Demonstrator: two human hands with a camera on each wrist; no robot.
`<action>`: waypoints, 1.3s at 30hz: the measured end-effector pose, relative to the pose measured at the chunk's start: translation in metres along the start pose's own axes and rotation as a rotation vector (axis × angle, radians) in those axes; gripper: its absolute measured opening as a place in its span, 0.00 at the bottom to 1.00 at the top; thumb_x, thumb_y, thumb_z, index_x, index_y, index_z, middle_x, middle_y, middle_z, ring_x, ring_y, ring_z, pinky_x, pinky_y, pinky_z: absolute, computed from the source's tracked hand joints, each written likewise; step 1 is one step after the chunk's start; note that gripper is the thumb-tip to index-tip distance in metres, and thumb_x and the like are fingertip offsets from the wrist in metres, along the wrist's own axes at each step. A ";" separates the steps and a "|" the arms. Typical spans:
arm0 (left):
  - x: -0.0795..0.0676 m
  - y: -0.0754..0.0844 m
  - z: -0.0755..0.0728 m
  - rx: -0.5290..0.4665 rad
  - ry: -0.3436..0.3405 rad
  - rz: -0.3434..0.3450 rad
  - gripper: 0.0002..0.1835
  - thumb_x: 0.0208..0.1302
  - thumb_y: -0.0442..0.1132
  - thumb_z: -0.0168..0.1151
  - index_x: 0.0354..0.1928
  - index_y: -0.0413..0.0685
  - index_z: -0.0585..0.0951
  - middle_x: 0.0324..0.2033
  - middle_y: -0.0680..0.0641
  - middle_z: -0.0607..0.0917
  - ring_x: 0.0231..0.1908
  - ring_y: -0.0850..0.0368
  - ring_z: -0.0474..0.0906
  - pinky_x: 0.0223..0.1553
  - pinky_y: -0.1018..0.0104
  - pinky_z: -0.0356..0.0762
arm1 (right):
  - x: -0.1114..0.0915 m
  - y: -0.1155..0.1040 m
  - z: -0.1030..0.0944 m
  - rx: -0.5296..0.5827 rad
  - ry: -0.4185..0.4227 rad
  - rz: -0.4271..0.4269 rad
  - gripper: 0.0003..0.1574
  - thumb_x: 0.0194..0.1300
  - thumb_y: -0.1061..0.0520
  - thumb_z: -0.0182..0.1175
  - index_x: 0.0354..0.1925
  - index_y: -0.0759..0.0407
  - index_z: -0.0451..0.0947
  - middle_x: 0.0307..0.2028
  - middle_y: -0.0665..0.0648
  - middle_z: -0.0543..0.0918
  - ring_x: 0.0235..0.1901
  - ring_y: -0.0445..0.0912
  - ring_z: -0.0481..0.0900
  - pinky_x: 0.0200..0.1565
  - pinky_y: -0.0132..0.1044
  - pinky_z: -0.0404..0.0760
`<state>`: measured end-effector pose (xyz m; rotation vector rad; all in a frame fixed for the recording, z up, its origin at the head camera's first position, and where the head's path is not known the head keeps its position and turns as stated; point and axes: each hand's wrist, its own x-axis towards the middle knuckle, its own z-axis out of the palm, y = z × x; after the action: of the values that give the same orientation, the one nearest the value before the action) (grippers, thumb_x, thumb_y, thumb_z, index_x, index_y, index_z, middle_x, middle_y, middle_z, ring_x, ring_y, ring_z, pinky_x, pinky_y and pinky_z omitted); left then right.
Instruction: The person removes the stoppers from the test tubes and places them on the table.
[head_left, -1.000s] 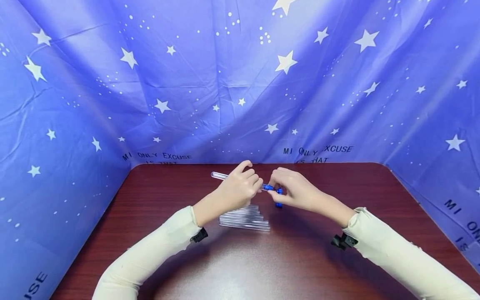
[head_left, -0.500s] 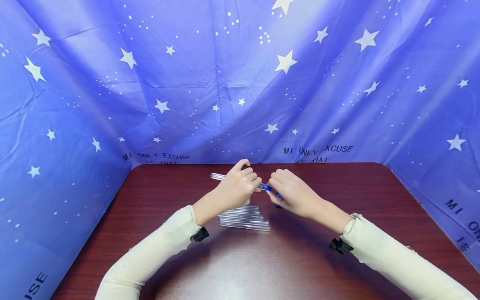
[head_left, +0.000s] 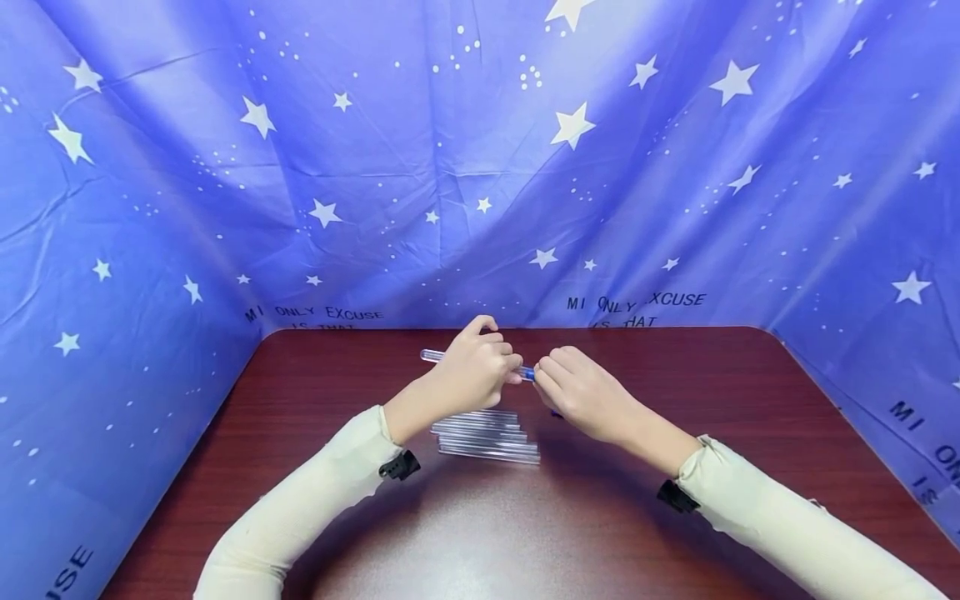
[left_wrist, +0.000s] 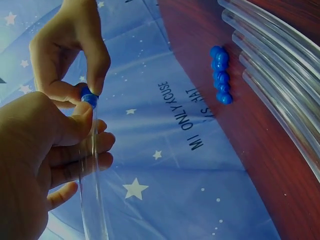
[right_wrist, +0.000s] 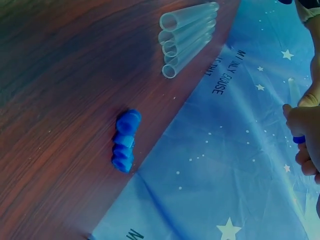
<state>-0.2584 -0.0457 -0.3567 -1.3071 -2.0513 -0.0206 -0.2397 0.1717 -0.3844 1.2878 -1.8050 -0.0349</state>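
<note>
My left hand (head_left: 474,367) grips a clear test tube (left_wrist: 90,200) above the table, its rounded end sticking out to the left in the head view. At the tube's other end is a blue stopper (left_wrist: 89,96), pinched between the thumb and fingers of my right hand (head_left: 588,392). In the left wrist view the stopper sits at the tube's mouth; how deep it goes I cannot tell. Several more clear test tubes (head_left: 487,437) lie side by side on the table below the hands. A row of several blue stoppers (right_wrist: 125,142) lies beside them, mostly hidden by my right hand in the head view.
The dark red wooden table (head_left: 337,500) has rounded far corners. A blue curtain (head_left: 420,150) with white stars and lettering hangs behind it and along both sides. Each sleeve cuff carries a small black wrist camera (head_left: 400,465).
My right hand has turned and closed in over the stopper, now covering more of it and of the stoppers on the table. The left hand has hardly moved and still holds the tube.
</note>
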 end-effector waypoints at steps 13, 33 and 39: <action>-0.004 0.002 -0.003 -0.047 -0.064 -0.090 0.15 0.65 0.42 0.66 0.20 0.55 0.80 0.17 0.57 0.82 0.23 0.60 0.79 0.50 0.59 0.72 | -0.003 -0.005 0.003 -0.121 0.086 -0.030 0.11 0.71 0.68 0.50 0.41 0.73 0.80 0.33 0.62 0.81 0.32 0.53 0.76 0.39 0.42 0.78; -0.004 0.000 -0.003 0.062 -0.008 0.047 0.14 0.68 0.38 0.64 0.22 0.51 0.80 0.17 0.54 0.78 0.22 0.58 0.75 0.54 0.58 0.72 | 0.008 0.004 -0.008 0.207 -0.011 0.179 0.08 0.50 0.67 0.69 0.32 0.66 0.80 0.25 0.55 0.78 0.26 0.47 0.72 0.30 0.38 0.73; -0.005 0.001 0.000 0.117 0.005 0.082 0.12 0.70 0.38 0.61 0.25 0.51 0.81 0.19 0.53 0.80 0.25 0.57 0.77 0.56 0.58 0.71 | 0.012 0.008 -0.015 0.398 -0.134 0.353 0.05 0.53 0.63 0.72 0.29 0.60 0.84 0.24 0.51 0.80 0.25 0.41 0.71 0.28 0.32 0.72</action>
<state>-0.2560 -0.0495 -0.3598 -1.3156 -1.9624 0.1309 -0.2364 0.1728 -0.3636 1.2326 -2.2093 0.4632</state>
